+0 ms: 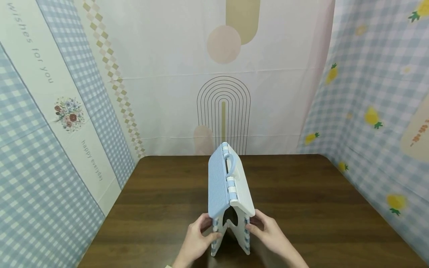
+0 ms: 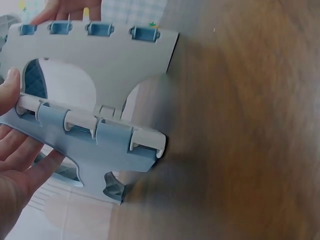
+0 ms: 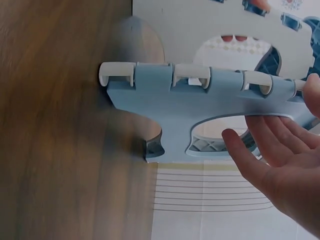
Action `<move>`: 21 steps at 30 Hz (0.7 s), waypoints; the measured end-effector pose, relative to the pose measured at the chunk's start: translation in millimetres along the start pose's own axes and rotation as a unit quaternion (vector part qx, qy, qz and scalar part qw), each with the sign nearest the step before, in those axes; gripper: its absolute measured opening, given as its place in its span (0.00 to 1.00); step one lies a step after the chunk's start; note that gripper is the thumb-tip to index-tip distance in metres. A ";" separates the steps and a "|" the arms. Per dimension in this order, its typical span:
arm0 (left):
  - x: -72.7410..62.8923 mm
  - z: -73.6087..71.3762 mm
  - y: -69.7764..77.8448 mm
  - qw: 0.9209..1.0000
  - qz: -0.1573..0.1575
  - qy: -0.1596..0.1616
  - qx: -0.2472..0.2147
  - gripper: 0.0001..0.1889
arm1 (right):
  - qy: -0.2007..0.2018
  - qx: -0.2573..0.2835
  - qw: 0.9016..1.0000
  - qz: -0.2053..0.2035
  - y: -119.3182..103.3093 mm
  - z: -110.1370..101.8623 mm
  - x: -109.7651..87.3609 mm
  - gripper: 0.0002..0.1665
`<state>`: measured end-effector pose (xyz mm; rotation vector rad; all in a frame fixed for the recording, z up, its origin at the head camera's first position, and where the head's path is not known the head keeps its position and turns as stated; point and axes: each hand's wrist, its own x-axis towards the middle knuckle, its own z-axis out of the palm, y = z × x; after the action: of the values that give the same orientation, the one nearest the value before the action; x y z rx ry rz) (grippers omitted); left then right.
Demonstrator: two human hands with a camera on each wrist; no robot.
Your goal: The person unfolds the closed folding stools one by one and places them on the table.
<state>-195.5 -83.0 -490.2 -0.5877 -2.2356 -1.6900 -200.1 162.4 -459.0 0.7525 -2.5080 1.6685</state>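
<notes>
A blue and white plastic folding stool [image 1: 217, 182] stands partly folded on its legs, its two top panels sloping down like a roof from a hinged ridge. A blue carrying handle [image 1: 232, 165] sticks up at that ridge. My left hand [image 1: 196, 238] grips the stool's left side, thumb on the near hinge edge and fingers behind the blue side panel [image 2: 95, 150]. On the opposite side my right hand [image 1: 271, 234] holds the other leg panel [image 3: 175, 112] between thumb and fingers. A white V-folded end panel [image 1: 238, 227] joins the two sides.
The stool stands on a dark brown wooden table [image 1: 161, 193]. Behind it hangs a white patterned cloth [image 1: 161, 100]. Checked cloths line the left [image 1: 20, 178] and right [image 1: 368, 85] sides.
</notes>
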 end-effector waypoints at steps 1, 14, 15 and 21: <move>0.6 -1.5 -0.6 1.000 -0.004 -0.001 0.001 0.21 | -0.002 -0.002 1.000 -0.003 0.2 -1.3 0.2 0.24; 13.0 -22.8 3.0 0.993 -0.027 -0.106 0.044 0.22 | -0.044 -0.014 0.999 -0.008 -1.0 -18.8 7.6 0.23; 13.9 -26.6 5.6 0.991 -0.029 -0.124 0.048 0.21 | -0.049 -0.024 0.998 -0.007 -2.6 -20.8 7.7 0.22; 31.4 -69.4 36.9 0.957 -0.051 -0.258 0.121 0.17 | 0.030 -0.164 0.986 -0.001 -30.0 -41.7 17.3 0.16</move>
<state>-207.1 -136.1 -425.5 -0.9517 -2.8221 -1.3861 -212.6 183.4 -410.6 0.6600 -2.6387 1.2071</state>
